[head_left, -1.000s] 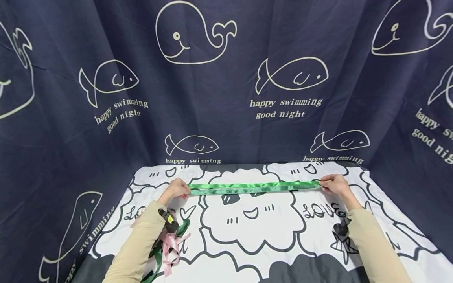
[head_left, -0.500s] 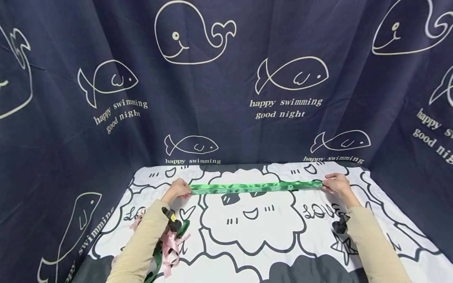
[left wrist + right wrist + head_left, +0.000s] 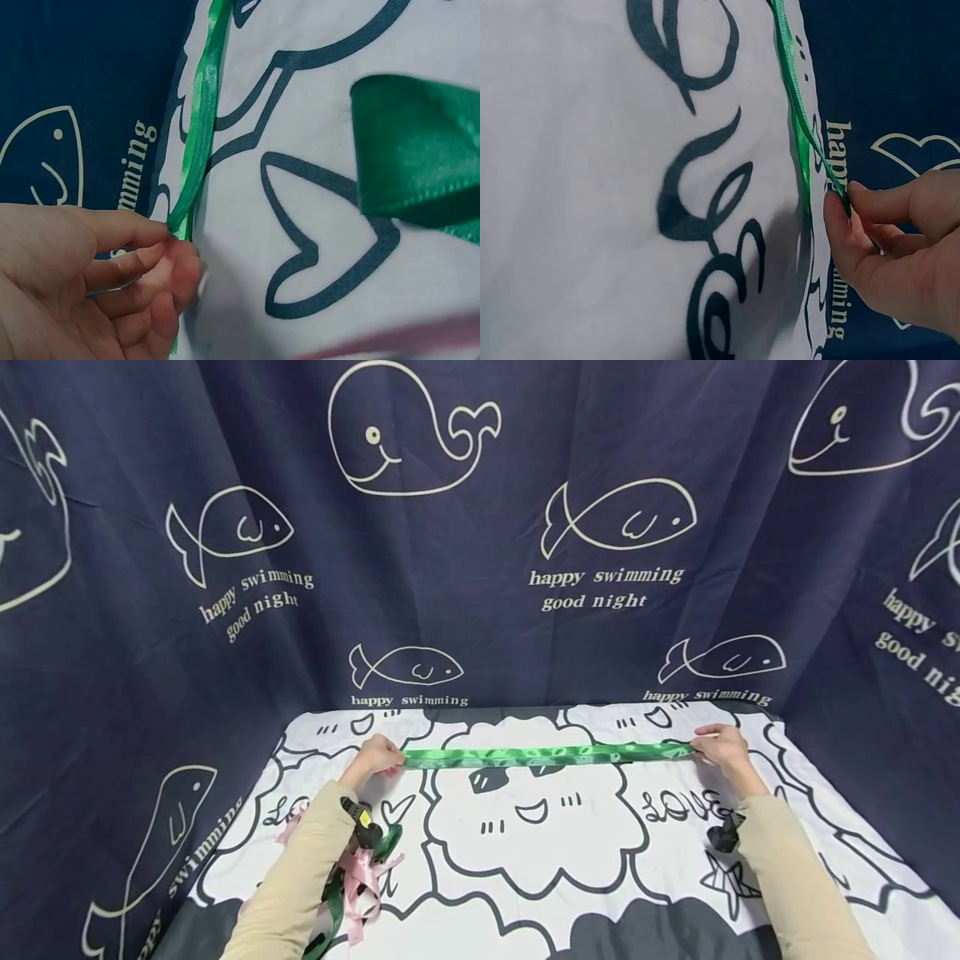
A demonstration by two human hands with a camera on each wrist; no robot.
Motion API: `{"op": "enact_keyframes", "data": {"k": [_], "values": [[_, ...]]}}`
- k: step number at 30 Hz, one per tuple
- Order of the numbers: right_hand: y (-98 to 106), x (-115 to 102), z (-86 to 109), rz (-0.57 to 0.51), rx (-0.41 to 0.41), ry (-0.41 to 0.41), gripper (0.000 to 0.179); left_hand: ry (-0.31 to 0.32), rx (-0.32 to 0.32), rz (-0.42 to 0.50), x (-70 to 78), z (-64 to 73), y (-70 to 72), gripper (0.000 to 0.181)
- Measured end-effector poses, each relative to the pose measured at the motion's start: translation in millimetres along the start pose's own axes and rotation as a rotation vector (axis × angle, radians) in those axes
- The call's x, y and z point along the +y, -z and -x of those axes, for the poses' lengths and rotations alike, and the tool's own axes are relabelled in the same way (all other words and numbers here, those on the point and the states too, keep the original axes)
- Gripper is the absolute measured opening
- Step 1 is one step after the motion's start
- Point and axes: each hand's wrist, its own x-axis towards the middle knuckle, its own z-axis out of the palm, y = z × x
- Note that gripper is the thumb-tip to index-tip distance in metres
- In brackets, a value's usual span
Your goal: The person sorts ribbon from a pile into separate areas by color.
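Observation:
A shiny green ribbon [image 3: 547,755] stretches from side to side over the far part of the cloth, running as two strands lying almost one on the other. My left hand [image 3: 377,756] pinches its left end; in the left wrist view, thumb and index finger of that hand [image 3: 97,277] meet on the ribbon [image 3: 201,127], and a bit of green shows below them. At the other end my right hand [image 3: 722,747] pinches the ribbon. Seen from the right wrist, one strand [image 3: 799,101] rises to the fingertips of this hand [image 3: 904,251], while a second lies lower, along the cloth.
Loose pink ribbons [image 3: 362,885] and dark green ribbons [image 3: 333,906] lie in a heap beside my left forearm, partly hidden by it. A green loop [image 3: 420,150] from there shows close to the left wrist camera. A navy curtain [image 3: 480,610] hangs behind the white printed cloth [image 3: 525,843].
My right hand has shifted slightly to the right, drawing the ribbon straighter. The gap between its two strands has narrowed. The left hand stays in nearly the same place.

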Motion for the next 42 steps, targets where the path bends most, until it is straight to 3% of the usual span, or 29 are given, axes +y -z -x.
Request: {"op": "enact_keyframes", "data": {"k": [7,14,17,24,28,35,38,42], "values": [[4,-9,7.6,0.236,0.170,0.164,0.030,-0.001,-0.051,-0.017,0.7,3.7,7.7,0.013],[2,-21,10.8,0.263,0.153,0.212,0.030,0.006,-0.083,0.000,1.0,7.9,16.6,0.020],[2,-25,14.5,0.271,0.086,0.218,0.031,-0.016,-0.112,-0.015,0.9,10.6,19.5,0.023],[1,-35,23.2,0.248,-0.187,0.186,0.036,-0.042,-0.159,-0.066,1.5,23.4,23.3,0.024],[-1,-41,28.1,0.252,-0.282,0.174,0.037,-0.060,-0.194,-0.085,3.1,32.6,24.1,0.021],[-6,-49,36.5,0.263,-0.366,0.175,0.037,-0.099,-0.229,-0.060,1.6,41.5,23.1,0.022],[-10,-51,39.5,0.276,-0.398,0.214,0.037,-0.121,-0.223,-0.051,0.0,43.7,22.6,0.023],[-15,-54,46.3,0.344,-0.410,0.302,0.034,-0.159,-0.212,-0.105,-1.0,48.4,21.6,0.023]]}}
